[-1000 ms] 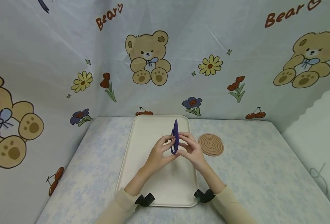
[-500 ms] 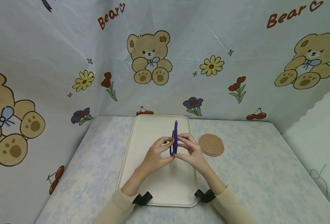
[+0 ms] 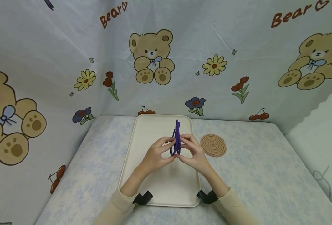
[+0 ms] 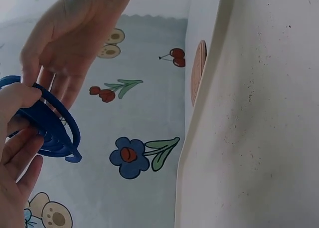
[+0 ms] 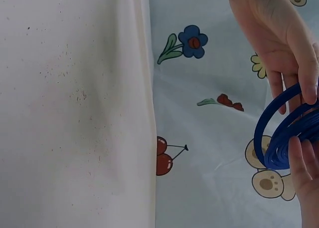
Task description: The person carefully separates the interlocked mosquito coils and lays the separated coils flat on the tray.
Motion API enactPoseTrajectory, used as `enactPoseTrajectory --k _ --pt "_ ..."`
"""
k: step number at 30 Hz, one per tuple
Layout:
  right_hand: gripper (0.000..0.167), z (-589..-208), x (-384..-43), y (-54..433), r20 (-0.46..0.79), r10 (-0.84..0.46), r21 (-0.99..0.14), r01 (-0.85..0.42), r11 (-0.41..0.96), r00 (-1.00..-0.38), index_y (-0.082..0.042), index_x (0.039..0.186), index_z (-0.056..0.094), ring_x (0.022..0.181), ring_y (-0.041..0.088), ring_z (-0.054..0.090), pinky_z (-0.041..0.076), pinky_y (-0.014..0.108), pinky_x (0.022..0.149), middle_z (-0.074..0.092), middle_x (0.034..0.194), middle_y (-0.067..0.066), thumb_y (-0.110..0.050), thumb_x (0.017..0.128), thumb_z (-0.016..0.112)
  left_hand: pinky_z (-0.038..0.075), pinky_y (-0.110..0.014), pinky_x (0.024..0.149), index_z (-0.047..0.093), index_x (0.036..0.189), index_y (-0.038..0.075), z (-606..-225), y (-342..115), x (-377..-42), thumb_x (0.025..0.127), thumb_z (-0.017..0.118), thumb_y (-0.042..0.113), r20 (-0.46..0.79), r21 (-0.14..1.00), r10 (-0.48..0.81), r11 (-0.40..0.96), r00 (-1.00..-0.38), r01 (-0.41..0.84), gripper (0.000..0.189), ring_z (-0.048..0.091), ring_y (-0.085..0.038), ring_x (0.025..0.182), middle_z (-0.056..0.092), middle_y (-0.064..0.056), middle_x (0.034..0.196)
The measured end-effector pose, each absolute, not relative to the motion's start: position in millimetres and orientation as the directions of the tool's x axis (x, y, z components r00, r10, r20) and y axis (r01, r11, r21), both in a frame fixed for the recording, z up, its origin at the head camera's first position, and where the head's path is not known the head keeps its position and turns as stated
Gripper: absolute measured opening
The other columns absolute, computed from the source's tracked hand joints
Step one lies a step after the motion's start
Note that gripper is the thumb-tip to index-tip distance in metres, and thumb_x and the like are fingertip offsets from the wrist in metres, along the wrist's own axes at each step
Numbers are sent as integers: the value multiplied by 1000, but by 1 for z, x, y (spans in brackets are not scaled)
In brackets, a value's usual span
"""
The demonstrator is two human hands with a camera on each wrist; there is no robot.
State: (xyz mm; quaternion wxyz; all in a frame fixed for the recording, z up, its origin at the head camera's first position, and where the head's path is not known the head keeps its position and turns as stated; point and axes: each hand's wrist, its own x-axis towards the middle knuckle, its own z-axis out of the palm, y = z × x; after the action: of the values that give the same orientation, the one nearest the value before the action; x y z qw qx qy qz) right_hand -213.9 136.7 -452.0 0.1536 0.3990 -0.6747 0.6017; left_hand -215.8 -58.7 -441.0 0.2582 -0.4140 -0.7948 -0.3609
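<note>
A flat spiral coil of purple, rope-like strand (image 3: 178,134) stands on edge above the tray, seen nearly edge-on in the head view. It looks blue in both wrist views, where an outer loop (image 5: 264,123) of the strand bows away from the wound disc. My left hand (image 3: 155,156) pinches the coil from the left, thumb low and fingers higher up. From the right, my right hand (image 3: 195,153) holds its other face between thumb and fingertips. Both thumbs meet close to the lower edge. Fingers hide part of the coil in the wrist views.
Beneath the hands lies a cream tray (image 3: 160,193) with small dark specks on it. A brown spiral disc (image 3: 213,145) rests on the table (image 3: 261,175) just right of the tray. Behind stands a bear-print cloth (image 3: 188,37).
The left hand has shifted slightly left, and the outer loop now stands a little wider from the disc. The coil has turned slightly; the right hand stays nearly in place.
</note>
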Motion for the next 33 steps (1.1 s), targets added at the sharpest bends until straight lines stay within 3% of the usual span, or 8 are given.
enactPoseTrajectory --k 10,16,21,25,26,29,31,33 --pt "58 -449 -213 137 739 -318 -588 -799 125 -594 5 122 60 116 15 50 46 19 97 51 120 25 22 67 62 52 -31 92 67 112 1 -440 -65 -218 67 76 7 697 358 472 423 -539 833 47 58 -20 107 61 -8 113" --pt "43 -452 -214 135 798 -247 -511 -835 204 -550 6 107 67 111 23 53 44 19 97 56 113 24 23 68 66 50 -31 85 69 110 5 -440 -67 -220 71 76 13 697 366 454 440 -554 820 41 57 -16 98 58 -3 103" --pt "31 -453 -215 133 880 -134 -405 -867 292 -456 7 93 69 96 15 59 48 13 83 62 97 20 24 67 67 50 -29 75 73 106 8 -440 -68 -222 70 77 12 794 127 461 513 -397 849 36 56 -15 84 60 -2 91" --pt "7 -451 -214 131 923 -19 -361 -881 307 -385 9 88 70 88 22 61 51 13 83 62 91 23 7 81 68 41 -24 59 77 95 10 -439 -69 -222 73 73 11 885 -72 418 560 -206 826 22 47 -12 63 55 2 69" --pt "10 -451 -213 131 924 2 -362 -876 319 -381 8 87 71 89 24 60 51 14 85 62 93 24 -1 85 68 38 -24 55 77 93 10 -439 -69 -222 76 71 13 903 -108 399 571 -160 814 18 43 -11 58 53 3 64" --pt "26 -451 -209 129 892 41 -437 -839 325 -449 8 93 70 99 27 57 48 17 96 58 102 25 -17 88 68 29 -22 47 78 91 11 -438 -68 -220 86 65 17 941 -163 333 594 -57 788 15 30 -8 48 43 5 50" --pt "23 -449 -205 127 822 27 -554 -789 267 -569 6 103 68 105 19 55 48 16 95 58 109 15 -12 88 67 25 -20 43 77 92 10 -437 -66 -217 91 61 18 954 -159 298 601 -35 783 18 25 -6 44 39 6 44" --pt "29 -446 -201 127 707 -25 -699 -704 125 -707 9 114 62 105 10 58 51 17 90 61 112 4 -5 89 64 28 -18 40 77 94 7 -438 -62 -215 93 59 16 965 -97 255 577 -66 811 20 28 -5 41 40 6 42"
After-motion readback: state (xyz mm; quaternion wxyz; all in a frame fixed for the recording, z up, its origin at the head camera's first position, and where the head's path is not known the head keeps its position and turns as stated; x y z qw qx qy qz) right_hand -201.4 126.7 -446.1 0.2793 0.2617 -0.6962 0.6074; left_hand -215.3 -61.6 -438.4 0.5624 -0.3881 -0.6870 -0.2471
